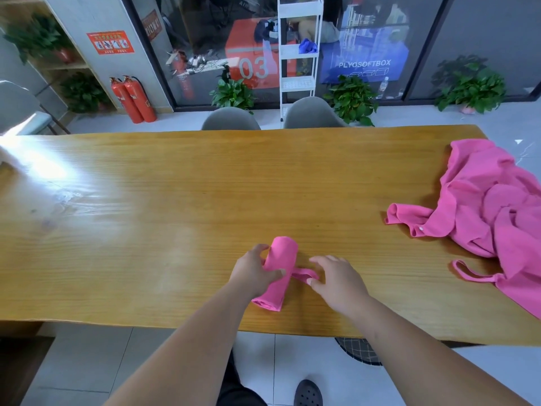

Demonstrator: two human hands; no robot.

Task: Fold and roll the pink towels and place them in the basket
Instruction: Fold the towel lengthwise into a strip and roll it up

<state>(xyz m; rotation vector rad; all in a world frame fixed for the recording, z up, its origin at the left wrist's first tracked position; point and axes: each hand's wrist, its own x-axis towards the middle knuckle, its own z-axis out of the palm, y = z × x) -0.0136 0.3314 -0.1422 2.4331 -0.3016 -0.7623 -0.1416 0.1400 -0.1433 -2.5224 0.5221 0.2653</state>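
lower centre: dark mesh thing (361,351) under the table (175,200) edge, perhaps the basket. centre: roll (279,259), gripped by my left hand (253,271); my right hand (339,281) relaxed, thumb touching its loop (303,273). step: roll finishing; next, secure the loop and carry it off, i judge. right: towel pile (491,206), unfolded. far glass: "03", "plyosoftbox".
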